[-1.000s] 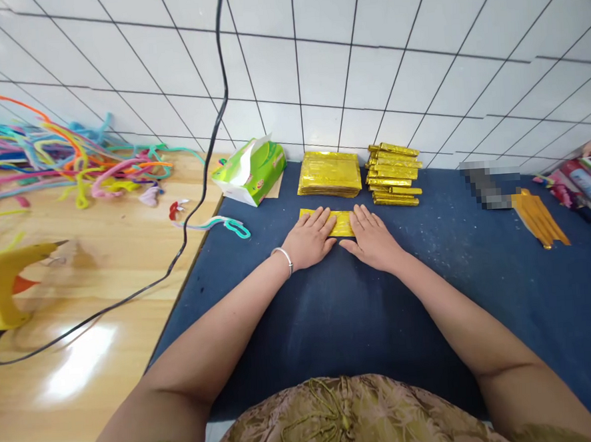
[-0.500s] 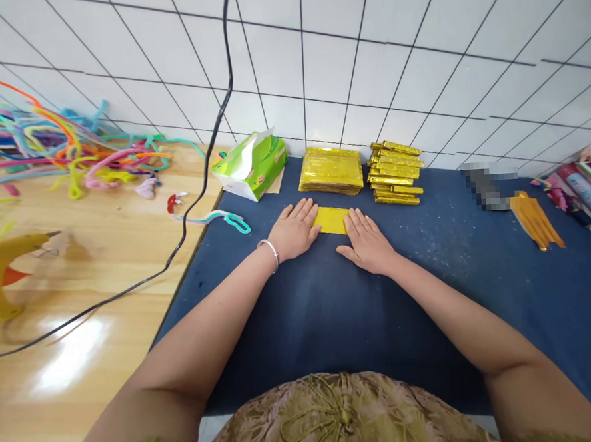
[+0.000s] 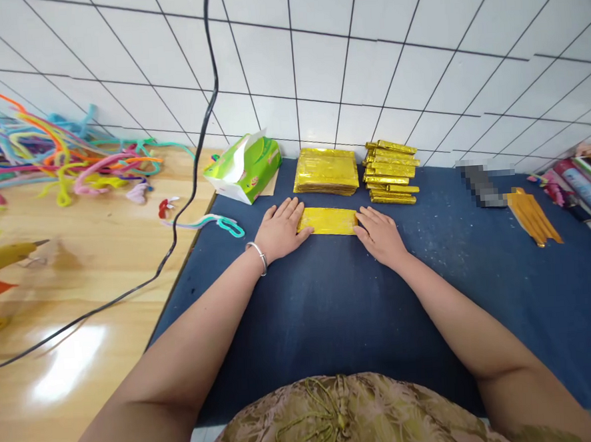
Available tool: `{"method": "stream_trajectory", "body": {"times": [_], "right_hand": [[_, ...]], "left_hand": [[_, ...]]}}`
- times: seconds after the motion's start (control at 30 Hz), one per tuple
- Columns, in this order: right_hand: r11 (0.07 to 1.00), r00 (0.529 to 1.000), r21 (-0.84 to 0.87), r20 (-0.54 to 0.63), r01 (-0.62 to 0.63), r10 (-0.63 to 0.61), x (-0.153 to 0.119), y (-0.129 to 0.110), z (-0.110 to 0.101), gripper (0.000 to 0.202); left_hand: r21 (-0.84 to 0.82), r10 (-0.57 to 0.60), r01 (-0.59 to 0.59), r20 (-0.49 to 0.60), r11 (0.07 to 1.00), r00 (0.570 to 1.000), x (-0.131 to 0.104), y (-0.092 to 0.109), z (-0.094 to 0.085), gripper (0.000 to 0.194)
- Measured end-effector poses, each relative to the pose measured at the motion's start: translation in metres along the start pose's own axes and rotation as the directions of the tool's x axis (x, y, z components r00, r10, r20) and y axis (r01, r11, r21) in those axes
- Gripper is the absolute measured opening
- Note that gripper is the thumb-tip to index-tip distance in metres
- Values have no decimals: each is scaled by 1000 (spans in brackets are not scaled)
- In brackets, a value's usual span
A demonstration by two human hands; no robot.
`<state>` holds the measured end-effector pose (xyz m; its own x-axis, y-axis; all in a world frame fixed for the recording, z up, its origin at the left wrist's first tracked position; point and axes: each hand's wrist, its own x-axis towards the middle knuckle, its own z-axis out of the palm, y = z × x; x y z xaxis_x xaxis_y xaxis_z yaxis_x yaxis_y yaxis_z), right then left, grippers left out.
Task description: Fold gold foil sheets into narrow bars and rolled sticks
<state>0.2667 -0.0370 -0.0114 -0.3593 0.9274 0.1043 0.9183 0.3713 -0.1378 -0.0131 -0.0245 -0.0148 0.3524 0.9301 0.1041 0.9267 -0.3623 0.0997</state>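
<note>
The gold sheet lay flat on the blue mat between the hands. The left hand was open, palm down, its fingers stretched over the sheet's left end, gripping nothing. The right hand was open too, fingers slightly bent, its fingertips at the sheet's right end without a grip. Beyond the gap between the hands sat a gold stack; gold rolls lay piled beyond the right hand, and a tissue box beyond the left.
</note>
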Motion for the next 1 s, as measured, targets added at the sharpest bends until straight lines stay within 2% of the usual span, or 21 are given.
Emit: {"method": "stream_trajectory", "body": {"times": [0.13,0.4,0.5,0.63,0.77,0.87,1.0], "right_hand": [[998,997,52,-64,-42,45,9,4,3,66],[977,996,215,-85,9,10,14,7,3,78],[964,992,263,-123,41,-8,12,6,1,78],[966,989,247,-143,82,-48,10,5,-1,77],[964,988,252,-146,82,-46,9,3,-4,80],[950,987,301,-159,76,-28,9,2,-6,71],[932,985,350,-171,90,-31,9,1,-7,46]], "left_hand": [[-33,-10,10,-3,999,1000,3,-1,-1,69],[-150,-5,-2,-43,989,999,7,-7,-1,74],[-231,2,-21,-82,973,997,9,-10,1,70],[-325,-13,-26,-117,945,993,13,-11,2,58],[-384,-22,-34,-141,923,990,14,-9,0,55],[-402,-16,-51,-160,914,987,13,-8,-3,54],[-432,3,-84,-186,898,983,12,-6,-3,50]]}}
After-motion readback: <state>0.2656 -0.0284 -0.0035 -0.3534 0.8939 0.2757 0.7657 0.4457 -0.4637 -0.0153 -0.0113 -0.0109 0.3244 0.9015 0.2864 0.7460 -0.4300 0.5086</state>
